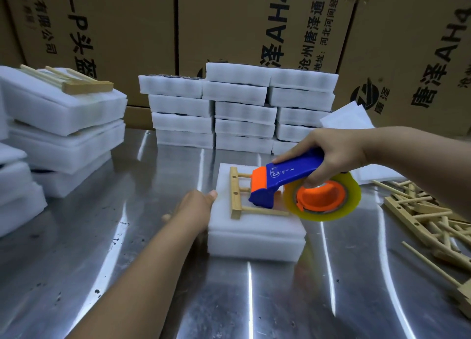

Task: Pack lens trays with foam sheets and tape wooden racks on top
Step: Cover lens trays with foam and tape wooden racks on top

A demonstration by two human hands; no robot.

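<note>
taping stage, just below centre frame. grips the blue and orange tape dispenser (285, 183) with the right hand (331, 158), fingers wrapped round its handle, orange nose down among the pegs of the wooden rack (235, 198), yellowish tape roll (355, 201) trailing toward frame right. braces the left side of the white foam pack (254, 236) with the left hand (196, 208), thumb on the top edge; cannot tell whether clamped or merely pressing, fingers out of sight. shows the rack lying flat on top of the pack, on the steel desk (153, 287): crossbar at frame left, long axis running far to near, pegs pointing toward frame right and passing under the dispenser. best done, by the look of it, by pinning the pack firmly, drawing the tape straight across the pegs and down over both foam edges, then pressing flat before cutting. risks a skewed rack without that brace. behind, stacked foam packs (242, 104); at the right edge, loose racks (420, 211).
</note>
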